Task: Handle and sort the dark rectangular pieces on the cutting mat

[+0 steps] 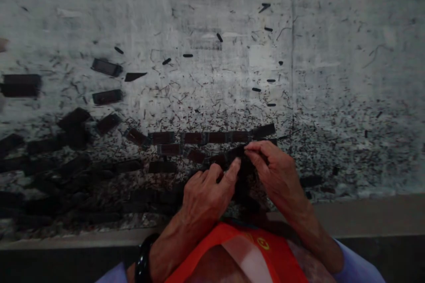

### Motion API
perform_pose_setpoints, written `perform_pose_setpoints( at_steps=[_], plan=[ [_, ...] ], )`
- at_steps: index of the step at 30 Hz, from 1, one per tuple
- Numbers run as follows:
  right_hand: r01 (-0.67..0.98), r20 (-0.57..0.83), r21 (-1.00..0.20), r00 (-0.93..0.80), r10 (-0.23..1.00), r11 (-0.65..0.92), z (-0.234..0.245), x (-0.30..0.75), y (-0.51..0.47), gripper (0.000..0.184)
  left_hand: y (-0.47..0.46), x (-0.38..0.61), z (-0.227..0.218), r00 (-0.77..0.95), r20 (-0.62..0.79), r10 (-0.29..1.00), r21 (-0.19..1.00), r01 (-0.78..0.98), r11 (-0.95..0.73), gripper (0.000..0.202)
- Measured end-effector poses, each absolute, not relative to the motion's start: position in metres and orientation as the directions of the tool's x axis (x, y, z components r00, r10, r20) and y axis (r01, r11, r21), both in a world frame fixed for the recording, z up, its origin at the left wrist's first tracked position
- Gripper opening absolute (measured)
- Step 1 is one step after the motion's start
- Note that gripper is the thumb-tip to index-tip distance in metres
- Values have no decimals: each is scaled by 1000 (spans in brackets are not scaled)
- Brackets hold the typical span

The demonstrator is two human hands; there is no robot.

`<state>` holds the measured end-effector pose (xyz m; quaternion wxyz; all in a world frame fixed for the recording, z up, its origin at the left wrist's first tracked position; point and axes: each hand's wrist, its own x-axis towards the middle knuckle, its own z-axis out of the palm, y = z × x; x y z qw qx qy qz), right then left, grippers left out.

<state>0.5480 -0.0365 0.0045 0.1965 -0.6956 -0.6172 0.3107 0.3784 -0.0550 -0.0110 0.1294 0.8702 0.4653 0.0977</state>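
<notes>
A flat, black, rectangular piece point(235, 153) lay between the person's fingertips, just below the centre of a grey-white tabletop point(345, 62). The right hand point(277, 170) pinched its two-o'clock edge between thumb and forefinger. The left hand point(207, 192) pointed its forefinger at the piece's six-o'clock side, other fingers curled; whether they held anything, one could not tell. At ten o'clock ran a row of dark brown, black-ended rectangular pieces point(216, 137); farther out, at nine, lay a dim heap of black pieces point(66, 166). Small black slivers point(256, 89) dotted one o'clock.
</notes>
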Motion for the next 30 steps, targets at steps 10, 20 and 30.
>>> perform_pose_setpoints(
  at_steps=[10, 20, 30],
  plan=[
    [691, -221, -680, 126, 967, -245, 2, 549, -37, 13, -55, 383, -10, 540, -31, 841, 222, 824, -521, 38],
    [735, -161, -636, 170, 972, -234, 6, 559, -42, 9, -54, 382, -12, 558, -2, 830, 213, 811, -545, 39],
    [861, -143, -479, 115, 983, -170, -3, 551, -37, 12, -53, 382, -12, 563, 12, 827, 218, 805, -551, 36]
  ],
)
